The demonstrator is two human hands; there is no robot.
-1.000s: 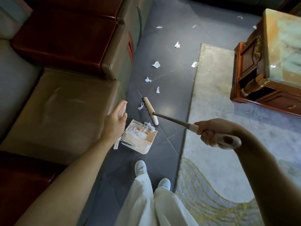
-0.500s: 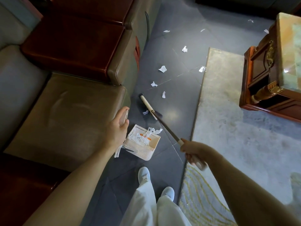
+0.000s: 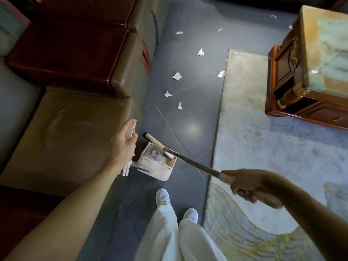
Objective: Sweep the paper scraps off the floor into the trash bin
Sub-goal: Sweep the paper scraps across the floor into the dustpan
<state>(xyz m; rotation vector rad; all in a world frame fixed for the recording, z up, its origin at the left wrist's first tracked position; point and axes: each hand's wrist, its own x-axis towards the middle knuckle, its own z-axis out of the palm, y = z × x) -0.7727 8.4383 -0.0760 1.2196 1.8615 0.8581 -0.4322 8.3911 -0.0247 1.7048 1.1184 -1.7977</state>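
Head view, looking down at the floor (image 3: 188, 119).

- Left grip (image 3: 124, 146): fingers curled round the pale upright handle (image 3: 132, 129) of the white dustpan (image 3: 156, 166), just beside the sofa (image 3: 75, 129) edge.
- Right grip (image 3: 252, 183): clenched round the pale end of the broom (image 3: 197, 164) handle, above the rug (image 3: 263, 147). The dark shaft ran from it up and left to the dustpan.
- Broom head (image 3: 157, 145): lay slanted across the far side of the dustpan's mouth, touching it. The bristles were blurred, so contact with the floor could not be told.
- Paper scraps, collected: a pale heap (image 3: 154, 153) inside the dustpan, partly hidden by the broom head.
- Paper scraps, loose: one (image 3: 180, 105) nearest the dustpan but well apart from it, then one (image 3: 168, 94), one (image 3: 177, 76) and one (image 3: 201, 52) farther off on the dark tiles. One (image 3: 222, 74) lay at the rug's edge. A few smaller ones lay beyond, near the marble-topped desk (image 3: 320, 53).
- Dustpan stood on the tiles between sofa and rug, just ahead of the person's white shoes (image 3: 162, 196).
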